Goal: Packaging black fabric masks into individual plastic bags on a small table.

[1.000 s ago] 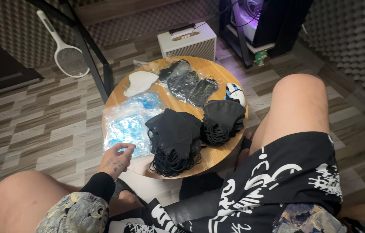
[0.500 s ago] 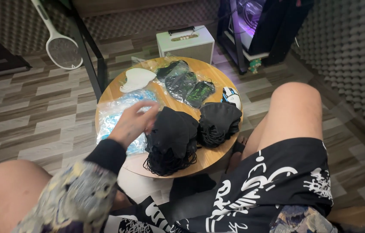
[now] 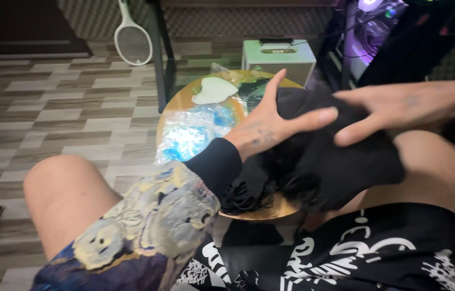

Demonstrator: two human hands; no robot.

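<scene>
Black fabric (image 3: 340, 161), a soft dark bundle, sits over the near right edge of the round wooden worktop (image 3: 184, 99), with the left hand (image 3: 270, 126) spread flat on its upper left part and the right hand (image 3: 400, 108) reaching in from the right, fingers extended and resting on its top, neither one clenched around it. Under the left wrist, black looped straps (image 3: 243, 196) spill toward the worktop's near edge. Farther out, a crinkled clear plastic bag with blue inside (image 3: 190, 134) covers the left side, and a white mask-shaped piece (image 3: 214, 90) lies near the far edge.
</scene>
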